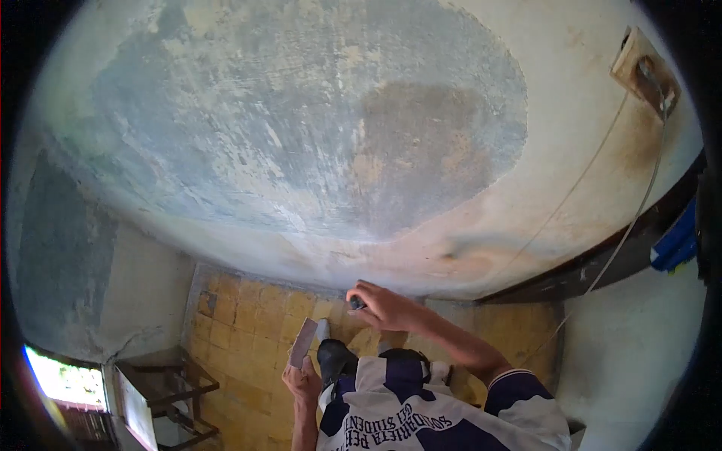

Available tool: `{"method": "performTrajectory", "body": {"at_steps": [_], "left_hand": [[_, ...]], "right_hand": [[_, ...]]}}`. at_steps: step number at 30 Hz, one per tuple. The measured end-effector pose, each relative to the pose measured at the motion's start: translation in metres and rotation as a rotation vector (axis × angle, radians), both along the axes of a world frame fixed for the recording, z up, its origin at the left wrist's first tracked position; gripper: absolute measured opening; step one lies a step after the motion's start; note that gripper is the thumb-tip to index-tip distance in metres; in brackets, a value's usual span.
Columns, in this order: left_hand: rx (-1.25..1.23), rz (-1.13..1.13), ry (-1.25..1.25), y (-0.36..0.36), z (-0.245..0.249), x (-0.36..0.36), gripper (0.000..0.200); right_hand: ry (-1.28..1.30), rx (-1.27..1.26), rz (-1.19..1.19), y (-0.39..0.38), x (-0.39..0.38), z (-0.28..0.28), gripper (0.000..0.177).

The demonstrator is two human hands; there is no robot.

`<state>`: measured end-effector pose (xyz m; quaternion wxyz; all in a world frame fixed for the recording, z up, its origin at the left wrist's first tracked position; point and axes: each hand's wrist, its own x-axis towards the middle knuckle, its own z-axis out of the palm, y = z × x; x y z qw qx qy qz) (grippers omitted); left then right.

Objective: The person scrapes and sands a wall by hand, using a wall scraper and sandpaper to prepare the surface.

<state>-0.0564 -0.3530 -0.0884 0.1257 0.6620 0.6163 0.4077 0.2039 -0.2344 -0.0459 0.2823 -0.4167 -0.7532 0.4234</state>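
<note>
My left hand (302, 382) is closed around the lower end of a flat, pinkish-grey rectangular piece (303, 343), which tilts upward in front of my legs. Its exact kind does not show. Level with my knees in the picture, near the foot of the wall, my right hand (385, 309) is curled around a tool with a dark, rounded handle end (356, 302). The rest of that tool is hidden by the fingers. Ahead rises a pale wall with a large grey, scraped patch (301, 98) and a browner area (421, 143) within it. Neither hand visibly touches it.
An electrical box (645, 69) with hanging cables (648, 203) is at the upper right. A blue object (674, 237) sits at the right edge. Below left stands a dark-framed piece of furniture (199, 389) by a bright window (66, 378). The floor has yellow tiles (241, 361).
</note>
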Motion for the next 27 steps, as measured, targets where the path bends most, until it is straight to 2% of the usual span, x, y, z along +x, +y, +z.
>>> {"method": "performTrajectory", "body": {"at_steps": [1,3,5,6,8,10,13,16,19,23,25,27], "left_hand": [[0.094,-0.014,-0.046,0.007,0.005,0.005,0.012],[0.128,-0.039,-0.030,0.019,0.005,-0.001,0.012],[0.116,-0.038,-0.024,0.030,0.003,-0.007,0.017],[0.086,-0.026,-0.023,0.035,0.001,-0.012,0.023],[0.038,-0.034,-0.033,0.047,-0.005,-0.020,0.030],[0.001,-0.078,-0.053,0.066,-0.011,-0.026,0.030],[0.027,-0.163,-0.070,0.096,0.001,-0.019,0.016],[0.092,-0.312,-0.115,0.129,0.003,-0.016,0.016],[-0.032,-0.446,-0.004,0.162,-0.001,-0.029,0.016],[-0.018,-0.581,-0.042,0.204,-0.008,-0.029,0.014],[-0.003,-0.689,-0.042,0.224,-0.013,-0.031,0.014],[0.076,-0.750,-0.098,0.238,-0.014,-0.027,0.017]], "right_hand": [[0.088,0.169,-0.054,-0.005,0.008,0.017,0.035],[0.249,0.513,-0.174,-0.017,0.035,0.047,0.037],[0.673,0.673,-0.593,-0.037,0.052,0.040,0.034],[0.978,0.534,-0.789,-0.051,0.057,0.043,0.037],[1.360,0.531,-0.905,-0.066,0.078,0.034,0.029],[1.351,0.357,-1.074,-0.082,0.077,0.032,0.028],[1.500,-0.106,-1.079,-0.108,0.068,-0.007,0.030],[2.055,-0.527,-0.982,-0.114,0.030,-0.005,0.031],[2.055,-0.446,-0.674,-0.112,-0.007,-0.049,0.032],[1.862,-0.467,-0.896,-0.090,-0.054,-0.051,0.033],[1.662,-0.477,-1.014,-0.072,-0.076,-0.015,0.033],[1.651,-0.485,-0.964,-0.061,-0.086,0.006,0.032]]}}
